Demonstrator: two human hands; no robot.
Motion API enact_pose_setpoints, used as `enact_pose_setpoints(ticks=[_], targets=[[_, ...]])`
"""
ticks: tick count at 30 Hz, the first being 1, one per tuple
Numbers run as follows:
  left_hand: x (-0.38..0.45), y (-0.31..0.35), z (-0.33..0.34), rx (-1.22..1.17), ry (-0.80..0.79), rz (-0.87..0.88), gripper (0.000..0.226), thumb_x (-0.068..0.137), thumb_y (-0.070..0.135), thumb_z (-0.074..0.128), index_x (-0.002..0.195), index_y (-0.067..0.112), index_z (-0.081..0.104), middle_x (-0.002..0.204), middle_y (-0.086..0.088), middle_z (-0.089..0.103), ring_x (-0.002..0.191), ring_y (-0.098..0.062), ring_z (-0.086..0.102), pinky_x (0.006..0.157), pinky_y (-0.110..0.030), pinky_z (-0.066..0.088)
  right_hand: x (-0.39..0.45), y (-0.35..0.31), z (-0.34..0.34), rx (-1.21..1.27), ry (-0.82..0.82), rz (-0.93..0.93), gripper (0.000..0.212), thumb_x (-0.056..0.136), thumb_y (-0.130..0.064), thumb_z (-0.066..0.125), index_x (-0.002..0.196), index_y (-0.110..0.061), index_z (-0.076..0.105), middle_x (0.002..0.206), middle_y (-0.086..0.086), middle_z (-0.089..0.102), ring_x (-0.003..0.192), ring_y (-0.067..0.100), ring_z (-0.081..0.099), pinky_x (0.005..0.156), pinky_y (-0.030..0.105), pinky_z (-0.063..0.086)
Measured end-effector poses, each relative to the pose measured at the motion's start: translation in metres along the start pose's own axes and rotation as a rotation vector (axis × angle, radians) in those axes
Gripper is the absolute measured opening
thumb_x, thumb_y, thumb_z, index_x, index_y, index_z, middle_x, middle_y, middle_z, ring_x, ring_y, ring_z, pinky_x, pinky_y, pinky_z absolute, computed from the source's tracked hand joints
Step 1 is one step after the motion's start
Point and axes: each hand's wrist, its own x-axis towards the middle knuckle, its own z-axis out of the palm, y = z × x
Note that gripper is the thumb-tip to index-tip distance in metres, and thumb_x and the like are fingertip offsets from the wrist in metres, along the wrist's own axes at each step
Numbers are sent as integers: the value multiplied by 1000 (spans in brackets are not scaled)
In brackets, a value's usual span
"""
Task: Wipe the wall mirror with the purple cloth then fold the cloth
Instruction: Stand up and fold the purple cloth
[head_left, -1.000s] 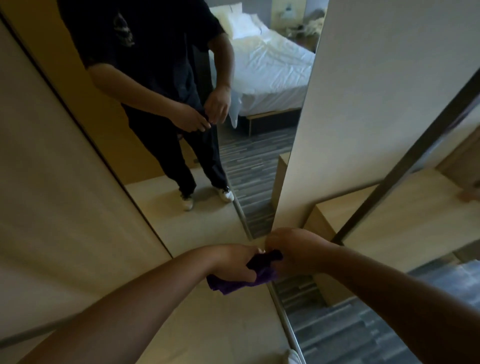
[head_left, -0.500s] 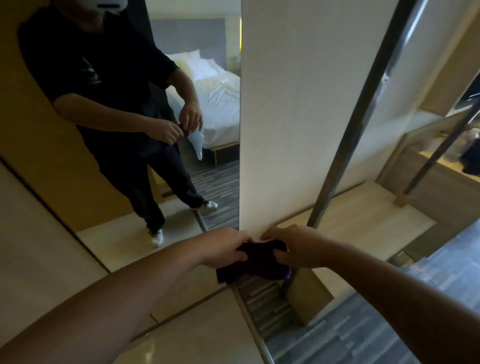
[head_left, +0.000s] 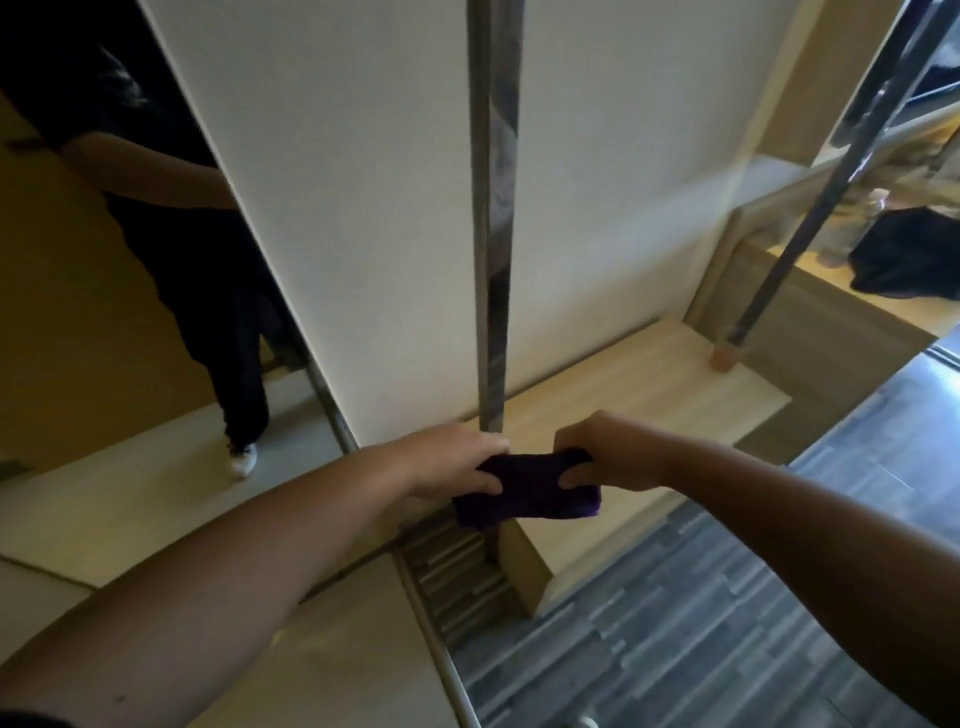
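The purple cloth (head_left: 524, 493) is folded into a small flat rectangle and held in the air between both hands. My left hand (head_left: 457, 462) pinches its left end, and my right hand (head_left: 602, 452) pinches its right end. The wall mirror (head_left: 130, 322) fills the left side of the view and reflects a person in dark clothes. Its metal edge (head_left: 343, 436) runs down toward the floor just left of my hands.
A white wall panel (head_left: 363, 208) with a vertical metal pole (head_left: 493, 234) stands straight ahead. A low light-wood shelf (head_left: 649, 389) lies below my hands. Grey striped floor (head_left: 675, 623) spreads to the right. A dark bag (head_left: 909, 260) sits on a far ledge.
My view has swung to the right, away from the mirror. The hands have spread the cloth from a bunched wad into a wider folded rectangle and moved over the wooden shelf.
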Motion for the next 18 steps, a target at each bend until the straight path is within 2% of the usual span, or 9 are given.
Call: enact_pose_setpoints(ticks=[4, 9, 13, 15, 18], targets=[[59, 8, 22, 31, 2, -31, 10, 98, 36, 58, 107, 32, 58, 97, 10, 64, 88, -9, 62, 80, -39, 55, 1, 74, 9, 51, -36, 52, 8, 92, -27, 66, 99, -23, 67, 82, -16, 58, 75, -2, 54, 66, 15, 36], [124, -3, 66, -58, -71, -62, 15, 99, 30, 57, 113, 32, 60, 101, 11, 66, 90, -9, 62, 78, -37, 54, 27, 147, 49, 145, -104, 125, 25, 92, -16, 63, 115, -24, 71, 92, -12, 66, 78, -4, 57, 67, 8, 36], [171, -30, 108, -84, -102, -95, 16, 99, 24, 53, 112, 30, 61, 100, 7, 67, 89, -14, 63, 78, -41, 55, 61, 190, 93, 143, -69, 196, 27, 94, -19, 60, 116, -30, 70, 98, -5, 71, 85, 12, 64, 80, 28, 52], [196, -43, 130, -67, -109, -114, 17, 100, 22, 51, 111, 30, 61, 97, 6, 67, 85, -16, 64, 76, -43, 56, 80, 209, 115, 92, -63, 225, 22, 95, -23, 58, 111, -32, 69, 93, -5, 70, 79, 13, 64, 76, 34, 56], [234, -62, 164, -13, -73, -139, 14, 101, 20, 48, 105, 29, 58, 91, 4, 65, 78, -18, 62, 69, -42, 55, 109, 237, 143, 34, -31, 252, 15, 96, -24, 57, 105, -28, 67, 84, -6, 63, 71, 12, 59, 65, 31, 53]])
